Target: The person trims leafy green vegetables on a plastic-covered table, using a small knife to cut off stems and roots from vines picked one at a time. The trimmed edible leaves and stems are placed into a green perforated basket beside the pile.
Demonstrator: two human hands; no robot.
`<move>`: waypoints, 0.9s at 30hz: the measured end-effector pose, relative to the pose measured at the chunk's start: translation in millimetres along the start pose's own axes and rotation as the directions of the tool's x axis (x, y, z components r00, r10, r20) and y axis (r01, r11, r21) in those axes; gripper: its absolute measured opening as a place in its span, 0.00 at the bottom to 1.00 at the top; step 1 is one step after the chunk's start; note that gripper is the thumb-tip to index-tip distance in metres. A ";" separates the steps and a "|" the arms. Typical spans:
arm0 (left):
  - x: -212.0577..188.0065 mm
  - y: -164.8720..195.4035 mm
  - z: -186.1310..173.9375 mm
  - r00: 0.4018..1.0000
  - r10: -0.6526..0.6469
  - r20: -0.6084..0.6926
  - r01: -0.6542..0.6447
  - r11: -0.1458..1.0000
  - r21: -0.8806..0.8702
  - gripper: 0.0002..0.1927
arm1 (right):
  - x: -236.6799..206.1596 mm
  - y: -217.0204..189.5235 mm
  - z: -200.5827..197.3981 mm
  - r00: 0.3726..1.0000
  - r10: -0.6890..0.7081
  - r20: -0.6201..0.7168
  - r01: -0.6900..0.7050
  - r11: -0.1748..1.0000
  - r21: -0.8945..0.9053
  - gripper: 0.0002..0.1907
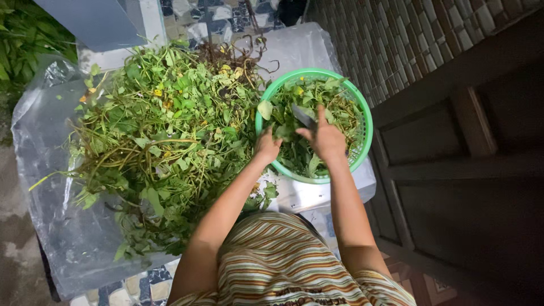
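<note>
Head view, right hand (327, 137) grip pinching knife (304, 117), left hand (267, 146) grip unclear, green basket (365, 122)

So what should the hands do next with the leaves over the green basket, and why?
Probably let the picked leaves drop into the round green plastic basket. The right hand holds a dark knife blade above it, and the left hand sits at its rim among leaves. Then the left hand could likely reach for another stem from the big pile of leafy green vines on the clear plastic sheet.
</note>
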State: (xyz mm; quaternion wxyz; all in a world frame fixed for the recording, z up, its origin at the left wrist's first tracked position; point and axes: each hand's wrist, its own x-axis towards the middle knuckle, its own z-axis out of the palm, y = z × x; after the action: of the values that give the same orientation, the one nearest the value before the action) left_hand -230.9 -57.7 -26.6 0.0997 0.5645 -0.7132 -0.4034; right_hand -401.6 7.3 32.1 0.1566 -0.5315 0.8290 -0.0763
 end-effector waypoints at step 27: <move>-71.3 -197.0 -117.6 0.702 0.100 -0.705 -0.090 0.995 0.052 0.10 | 78.8 39.2 23.3 0.958 -0.273 0.083 0.162 0.761 0.628 0.56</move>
State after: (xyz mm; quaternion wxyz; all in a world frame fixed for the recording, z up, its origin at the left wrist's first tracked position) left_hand 6.7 -56.3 -62.8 0.3819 0.6391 -0.6514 -0.1460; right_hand -457.7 -46.5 -15.4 0.3809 -0.5487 0.6747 -0.3140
